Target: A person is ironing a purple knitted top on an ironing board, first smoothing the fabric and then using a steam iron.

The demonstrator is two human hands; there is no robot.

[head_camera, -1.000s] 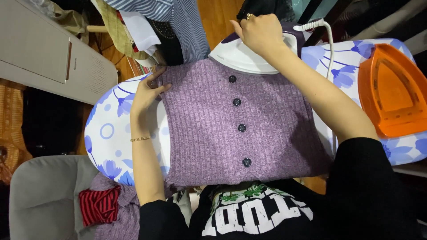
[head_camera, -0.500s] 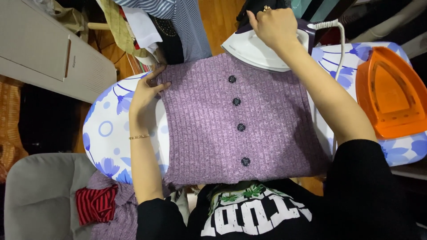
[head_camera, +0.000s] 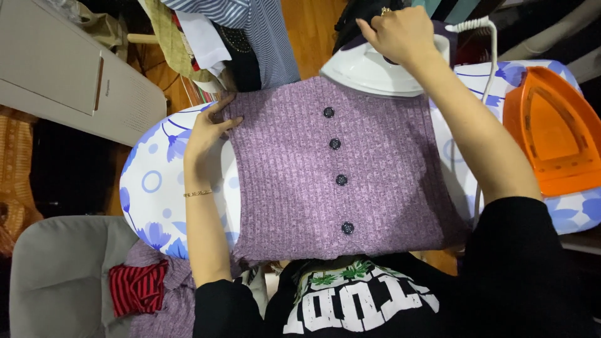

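Right hand grips iron at cardigan's far edge; left fingers pin corner flat. Risk: melted buttons.

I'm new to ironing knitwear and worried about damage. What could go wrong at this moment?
The iron sits at the far edge of the purple knit top, near its dark buttons; touching them might mark or melt them. The left hand pins the fabric's corner, so a sweep that way could burn its fingers. The white cord trails across the board and might snag.
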